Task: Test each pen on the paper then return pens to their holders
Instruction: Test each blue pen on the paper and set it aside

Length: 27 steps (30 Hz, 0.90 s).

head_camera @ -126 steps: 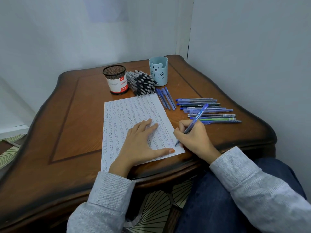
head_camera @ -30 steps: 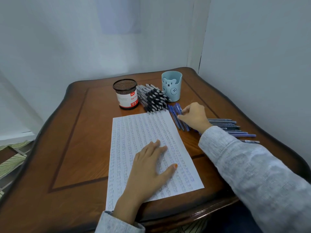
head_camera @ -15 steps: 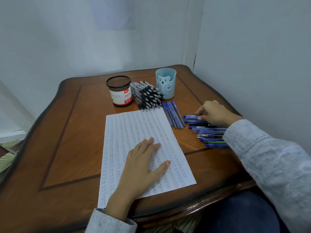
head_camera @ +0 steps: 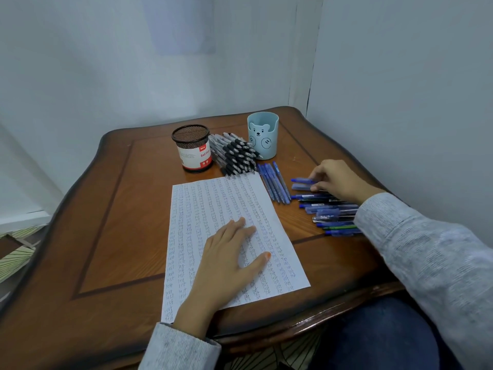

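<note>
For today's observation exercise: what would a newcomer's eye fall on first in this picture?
The paper sheet in the middle, filled with rows of pen marks, with the left hand flat on it. Next, the right hand pinching a blue pen at the far end of a row of blue pens at right. Behind, a heap of black-and-grey pens lies between a mesh holder and a bear cup.

table: dark wood, smooth glossy varnish. paper: thin matt white sheet, inked all over. mesh holder at 12 o'clock of the sheet: black metal mesh with a glossy label band. bear cup at 1 o'clock: pale blue matt plastic. black-grip pens: clear plastic barrels, matt black grips. blue pens at 3 o'clock: shiny translucent plastic. sleeve: grey knit cloth. jeans: dark denim. wall: matt paint.
</note>
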Available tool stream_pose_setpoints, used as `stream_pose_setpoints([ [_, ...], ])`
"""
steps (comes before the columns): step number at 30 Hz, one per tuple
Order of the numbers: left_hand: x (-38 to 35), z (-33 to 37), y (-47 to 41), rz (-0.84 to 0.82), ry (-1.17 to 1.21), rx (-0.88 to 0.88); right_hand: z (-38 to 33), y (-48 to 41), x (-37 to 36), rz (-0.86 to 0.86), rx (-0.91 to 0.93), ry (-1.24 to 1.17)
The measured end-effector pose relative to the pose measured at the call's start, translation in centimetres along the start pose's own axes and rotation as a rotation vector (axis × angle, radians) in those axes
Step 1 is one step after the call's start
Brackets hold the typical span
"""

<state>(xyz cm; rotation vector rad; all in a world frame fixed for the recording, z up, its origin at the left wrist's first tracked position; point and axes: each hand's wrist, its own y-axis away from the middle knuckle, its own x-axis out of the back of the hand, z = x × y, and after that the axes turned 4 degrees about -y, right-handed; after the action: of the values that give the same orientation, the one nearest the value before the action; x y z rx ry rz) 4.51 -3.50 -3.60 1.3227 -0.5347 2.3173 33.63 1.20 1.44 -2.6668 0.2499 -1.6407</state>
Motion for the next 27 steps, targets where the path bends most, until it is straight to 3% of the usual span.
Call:
stream_pose_setpoints([
  [4,-0.1,-0.1,0.0,0.008,-0.004,-0.011,-2.0,1.4,0.6,0.159,0.15,-0.063],
  [9,-0.1,-0.1,0.0,0.013,-0.005,-0.012,-6.7,4.3,1.4,0.225,0.069,-0.598],
  [20,-0.1,0.4,0.2,0.008,-0.067,-0.024,-8.7,8.2,1.0,-0.115,-0.192,-1.522],
  [23,-0.1,0.6,0.3,-0.017,-0.103,-0.084,-8.2,9.1,0.2,-0.106,-0.145,-1.569],
  [27,-0.2,0.5,0.2,-0.031,-0.124,-0.097,-7.1,10.4,-1.5,-0.152,-0.221,-1.724],
])
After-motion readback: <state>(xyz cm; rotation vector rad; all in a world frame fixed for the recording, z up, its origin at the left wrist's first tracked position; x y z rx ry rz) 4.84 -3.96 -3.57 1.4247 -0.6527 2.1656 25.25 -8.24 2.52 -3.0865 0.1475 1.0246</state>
